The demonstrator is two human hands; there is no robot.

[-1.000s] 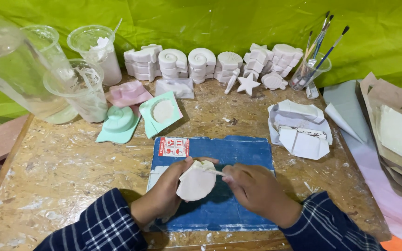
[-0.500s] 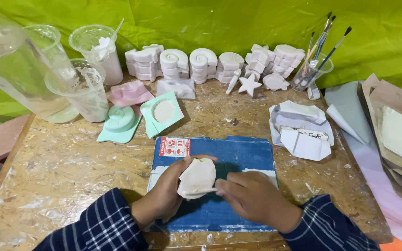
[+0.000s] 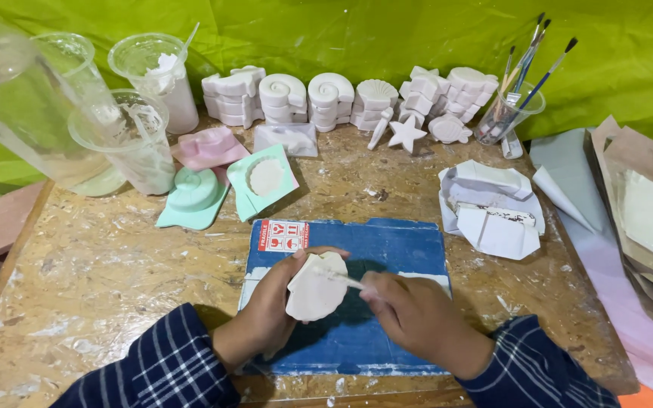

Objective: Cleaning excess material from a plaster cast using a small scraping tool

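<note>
My left hand [image 3: 270,310] is curled closed around a flat, off-white plaster cast shaped like a shell [image 3: 317,287], thumb over its top edge, holding it tilted up just above the blue cardboard sheet [image 3: 387,249] that lies under both hands. My right hand [image 3: 417,321] is pinched nearly shut on a thin pale stick-like tool [image 3: 341,280], whose tip touches the face of the cast; I cannot tell what the tool is made of.

The cardboard rests on a rough chipboard tabletop [image 3: 92,279] streaked with white residue. Beyond my left hand lie a mint-green shell mould [image 3: 194,195] and a second mint-green mould with a round white filling [image 3: 264,179], with a pink mould [image 3: 207,145] just behind them. Further left stand clear plastic cups [image 3: 126,140] smeared with plaster. Straight ahead, along a green cloth backdrop [image 3: 341,30], runs a row of stacked white plaster casts [image 3: 330,98], a small star among them. Beyond my right hand sits crumpled white paper [image 3: 493,208], and behind it a clear cup of paintbrushes [image 3: 509,113]. Sheets of brown and pale paper [image 3: 644,196] are piled at the far right.
</note>
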